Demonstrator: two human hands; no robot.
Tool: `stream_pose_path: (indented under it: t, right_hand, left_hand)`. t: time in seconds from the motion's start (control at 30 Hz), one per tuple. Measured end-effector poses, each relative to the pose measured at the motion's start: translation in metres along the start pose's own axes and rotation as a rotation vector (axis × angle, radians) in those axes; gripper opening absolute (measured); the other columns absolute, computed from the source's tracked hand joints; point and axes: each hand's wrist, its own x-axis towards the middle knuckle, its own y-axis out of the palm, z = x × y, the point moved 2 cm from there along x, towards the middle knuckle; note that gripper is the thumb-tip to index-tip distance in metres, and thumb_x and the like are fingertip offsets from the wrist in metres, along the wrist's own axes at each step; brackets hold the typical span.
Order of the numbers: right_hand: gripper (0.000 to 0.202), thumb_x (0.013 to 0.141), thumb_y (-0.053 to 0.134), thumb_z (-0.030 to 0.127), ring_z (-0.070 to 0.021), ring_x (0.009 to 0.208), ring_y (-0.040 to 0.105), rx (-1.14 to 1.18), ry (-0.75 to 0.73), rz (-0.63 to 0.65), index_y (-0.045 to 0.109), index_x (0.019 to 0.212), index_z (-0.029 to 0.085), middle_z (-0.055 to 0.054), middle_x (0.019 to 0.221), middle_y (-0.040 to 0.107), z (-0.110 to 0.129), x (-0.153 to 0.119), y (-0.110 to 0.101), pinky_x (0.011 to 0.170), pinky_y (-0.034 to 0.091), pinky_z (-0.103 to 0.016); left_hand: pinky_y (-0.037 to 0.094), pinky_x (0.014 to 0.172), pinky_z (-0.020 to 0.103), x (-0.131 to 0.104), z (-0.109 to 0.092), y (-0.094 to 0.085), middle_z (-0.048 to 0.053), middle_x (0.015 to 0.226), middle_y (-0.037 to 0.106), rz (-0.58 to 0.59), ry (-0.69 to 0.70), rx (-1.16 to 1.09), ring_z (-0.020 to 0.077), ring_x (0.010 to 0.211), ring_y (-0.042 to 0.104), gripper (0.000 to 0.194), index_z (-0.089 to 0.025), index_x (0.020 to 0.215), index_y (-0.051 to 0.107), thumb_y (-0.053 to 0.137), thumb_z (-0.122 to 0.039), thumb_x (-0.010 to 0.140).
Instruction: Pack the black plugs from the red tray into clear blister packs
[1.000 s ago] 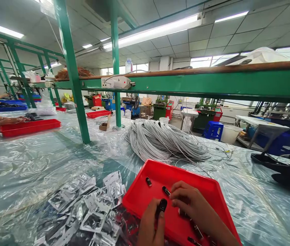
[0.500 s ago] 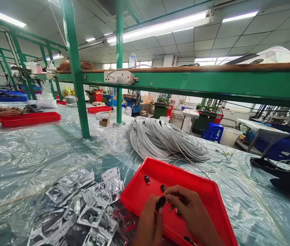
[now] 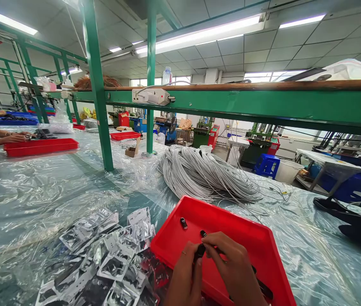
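My left hand (image 3: 185, 272) is closed around a small round-ended black part (image 3: 200, 251), pinching it between thumb and fingers above the red tray (image 3: 228, 213). From the right, my right hand (image 3: 231, 263) meets the same part, with thumb and forefinger pressed together at its edge. The fingertips cover much of the part, so its details are hidden. In the tray lie a small black piece with a silvery end (image 3: 183, 223), a second black piece (image 3: 203, 233) by my right fingertips, and a longer black piece (image 3: 265, 290) beside my right wrist.
Clear-and-silver packets (image 3: 116, 259) are heaped left of the tray. Behind it lies a big coil of grey cable (image 3: 199, 172). A green post (image 3: 99, 106) rises from the plastic-covered table. A black item (image 3: 349, 219) sits right. At far left, a co-worker's hands (image 3: 17, 137) are by another red tray (image 3: 43, 146).
My right hand has shifted slightly left, its fingertips closer against the black part. More of the longer black piece shows beside my right wrist. The view has moved slightly.
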Motion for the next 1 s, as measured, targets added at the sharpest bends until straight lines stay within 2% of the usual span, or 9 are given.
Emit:
stream_pose_path:
  t: [0.17,0.43,0.6,0.7,0.77,0.83,0.9,1.0]
  right_hand:
    - [0.019,0.098,0.052,0.03,-0.0179,0.083,0.067,-0.017,-0.041,0.002,0.07,0.095,0.022,-0.004,0.092,0.07,0.0,-0.001,0.003,0.074,0.054,-0.023]
    - [0.017,0.097,0.054,0.029,-0.0199,0.09,0.067,0.04,-0.017,-0.009,0.069,0.095,0.023,-0.005,0.097,0.07,-0.007,-0.005,0.012,0.082,0.054,-0.026]
    - [0.017,0.096,0.054,0.032,-0.0192,0.084,0.066,0.079,0.07,0.065,0.067,0.09,0.022,-0.004,0.091,0.069,-0.004,-0.003,0.011,0.078,0.054,-0.026]
    - [0.017,0.094,0.054,0.034,-0.0188,0.078,0.066,0.069,0.183,0.107,0.066,0.092,0.021,-0.004,0.087,0.069,-0.012,0.001,0.0,0.073,0.056,-0.027]
    - [0.02,0.093,0.054,0.036,-0.0196,0.077,0.066,0.014,0.238,0.107,0.066,0.099,0.021,-0.005,0.091,0.07,-0.022,0.003,-0.013,0.069,0.057,-0.028]
    - [0.026,0.094,0.048,0.036,-0.0224,0.087,0.066,-0.12,0.206,0.021,0.065,0.107,0.021,-0.007,0.103,0.068,-0.031,0.007,-0.029,0.076,0.056,-0.034]
    - [0.03,0.096,0.04,0.032,-0.0247,0.101,0.062,-0.258,0.121,-0.116,0.065,0.108,0.021,-0.009,0.113,0.065,-0.033,0.011,-0.046,0.089,0.051,-0.04]
    - [0.031,0.097,0.034,0.027,-0.0241,0.103,0.06,-0.335,0.033,-0.231,0.064,0.102,0.02,-0.01,0.112,0.063,-0.02,0.014,-0.066,0.092,0.048,-0.04]
  left_hand:
    - [0.052,0.09,0.034,-0.001,0.006,0.001,0.009,0.11,0.067,-0.022,-0.002,-0.006,0.0214,0.1,0.064,0.032,-0.022,0.111,0.063,0.043,-0.042,0.096]
    - [0.052,0.09,0.034,-0.003,0.007,-0.004,0.012,0.112,0.068,-0.052,-0.006,0.024,0.0227,0.104,0.064,0.037,-0.02,0.114,0.063,0.04,-0.043,0.097]
    - [0.052,0.086,0.032,-0.003,0.01,-0.001,0.011,0.112,0.067,-0.046,0.014,0.002,0.0219,0.101,0.063,0.034,-0.02,0.111,0.064,0.042,-0.043,0.096]
    - [0.053,0.074,0.031,0.002,0.008,0.0,0.011,0.108,0.066,-0.051,-0.025,0.009,0.0183,0.08,0.063,0.038,-0.018,0.12,0.058,0.042,-0.043,0.095]
    - [0.051,0.063,0.029,0.006,0.005,-0.004,0.011,0.108,0.063,-0.097,-0.062,0.04,0.0159,0.069,0.059,0.041,-0.017,0.126,0.052,0.041,-0.04,0.094]
    - [0.048,0.061,0.028,0.009,0.0,-0.011,0.009,0.104,0.063,-0.151,-0.059,0.101,0.0153,0.065,0.057,0.037,-0.016,0.121,0.054,0.04,-0.035,0.092]
    - [0.047,0.064,0.029,0.011,-0.005,-0.019,0.007,0.097,0.063,-0.195,-0.024,0.167,0.0163,0.067,0.057,0.03,-0.017,0.112,0.056,0.039,-0.029,0.091]
    - [0.047,0.067,0.03,0.013,-0.009,-0.028,0.006,0.091,0.063,-0.222,0.041,0.223,0.0186,0.072,0.06,0.025,-0.018,0.106,0.057,0.038,-0.025,0.091]
